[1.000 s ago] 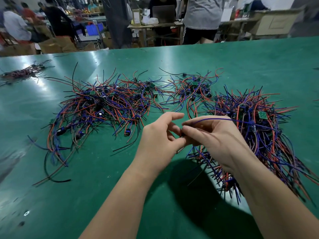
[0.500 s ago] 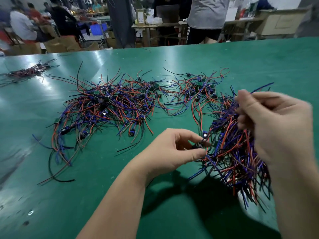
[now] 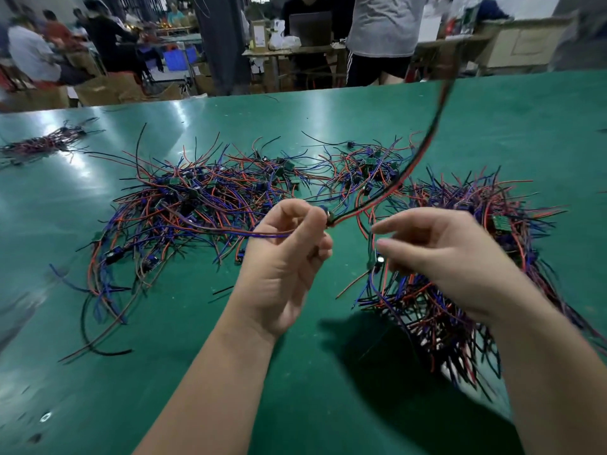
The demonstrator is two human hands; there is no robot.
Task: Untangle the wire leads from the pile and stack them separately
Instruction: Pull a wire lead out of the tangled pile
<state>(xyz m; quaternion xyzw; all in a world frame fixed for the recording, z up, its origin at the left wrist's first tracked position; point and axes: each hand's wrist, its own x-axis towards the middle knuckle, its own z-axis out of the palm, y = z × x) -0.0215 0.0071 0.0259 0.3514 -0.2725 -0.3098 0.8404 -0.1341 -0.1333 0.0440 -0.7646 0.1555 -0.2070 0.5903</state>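
L hand (image 3: pixel 285 257) pinches wire lead (image 3: pixel 427 142), R hand (image 3: pixel 437 254) loose; free table (image 3: pixel 295 389) nearside.

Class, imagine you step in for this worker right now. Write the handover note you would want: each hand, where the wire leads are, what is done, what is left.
Left hand: pinches one wire lead at its small end part. Its red and black wires arc up to the right, above the table.
Right hand: open, holds nothing, above the right pile.
Big tangle lies in the middle; a small bundle sits far left.
Done: one lead lifted, seemingly free.
Left: lay it on a stack, then work through the tangle. I cannot tell which heap is the sorted one.
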